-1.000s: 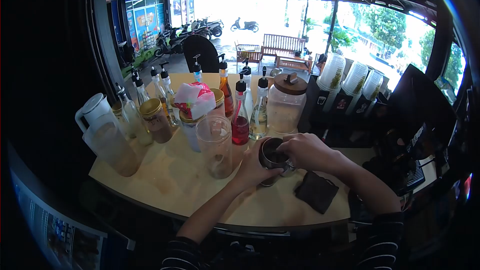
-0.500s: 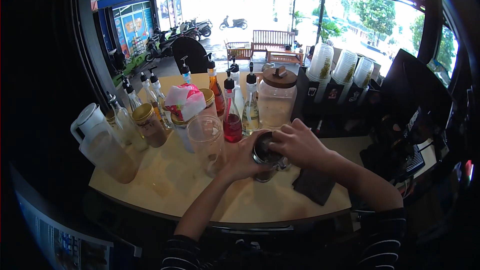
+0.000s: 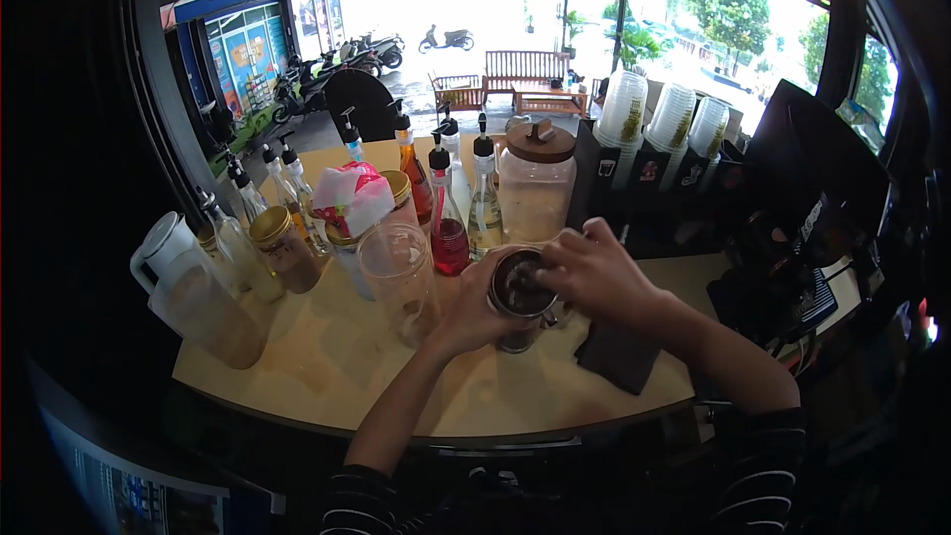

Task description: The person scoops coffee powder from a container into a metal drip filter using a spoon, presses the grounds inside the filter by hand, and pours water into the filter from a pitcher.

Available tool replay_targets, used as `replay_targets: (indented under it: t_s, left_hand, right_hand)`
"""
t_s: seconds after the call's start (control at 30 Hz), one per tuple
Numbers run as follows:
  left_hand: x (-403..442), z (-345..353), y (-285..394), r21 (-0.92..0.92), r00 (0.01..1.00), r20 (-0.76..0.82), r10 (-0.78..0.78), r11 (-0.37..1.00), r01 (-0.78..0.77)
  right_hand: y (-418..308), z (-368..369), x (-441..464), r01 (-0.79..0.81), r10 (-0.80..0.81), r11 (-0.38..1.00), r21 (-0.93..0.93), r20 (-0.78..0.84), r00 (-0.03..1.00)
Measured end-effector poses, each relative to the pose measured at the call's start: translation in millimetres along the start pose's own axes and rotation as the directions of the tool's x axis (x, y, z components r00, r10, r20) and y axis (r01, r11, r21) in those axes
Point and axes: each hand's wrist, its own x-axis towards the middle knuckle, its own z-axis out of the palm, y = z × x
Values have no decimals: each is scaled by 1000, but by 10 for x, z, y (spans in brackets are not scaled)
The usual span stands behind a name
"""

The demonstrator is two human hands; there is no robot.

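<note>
My left hand is wrapped round the side of a cup with a shiny rim, which stands at the middle of the counter. Dark brown liquid fills the part of the cup that shows. Over the cup's right rim, my right hand has its fingers pinched together, pointing down into the opening. What they grip, perhaps a thin stirrer, is hidden. To the left of my left hand stands a tall clear plastic cup. A dark folded cloth lies below my right wrist.
Pump syrup bottles, among them a red one, line the back of the counter. A glass dispenser with a wooden lid stands behind the cup. A pitcher and gold-lidded jars are left; stacked plastic cups and a monitor, right.
The view has shifted slightly, so the surroundings sit a bit further left. My right hand has moved a little over the cup, and more of the dark liquid shows. My left hand keeps its hold.
</note>
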Motion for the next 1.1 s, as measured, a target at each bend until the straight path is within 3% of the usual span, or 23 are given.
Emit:
replay_targets:
  t_s: [0.1,0.17,0.23,0.33,0.47,0.57,0.67,1.0,1.1]
  left_hand:
    - [9,-31,-32,46,1000,0,3,999,-3]
    - [16,-59,-48,104,1000,14,9,995,-10]
    - [33,-69,-8,162,997,29,66,984,-70]
    - [22,-61,35,256,990,8,142,957,-139]
    - [27,-42,-62,115,999,16,40,993,-41]
    - [68,-37,-69,68,999,-26,44,997,-42]
    - [63,-23,-50,131,997,-46,66,990,-60]
    - [40,-41,92,286,993,-53,104,954,-85]
    - [48,-78,107,299,998,-34,60,953,-47]
  right_hand:
    - [-12,-98,18,-21,6,993,113,132,991]
    - [-11,-66,20,9,-17,995,101,87,996]
    - [23,-60,41,-30,30,1000,-3,-59,998]
    - [-43,-38,57,32,-32,998,50,-2,999]
    - [22,-60,85,-63,64,998,16,-70,995]
    - [-26,32,72,-22,28,996,82,-78,997]
    - [-34,-13,109,-100,98,995,-15,-90,991]
    - [-3,-15,94,-30,30,1000,8,-109,994]
    - [1,-56,85,40,-40,999,-7,8,999]
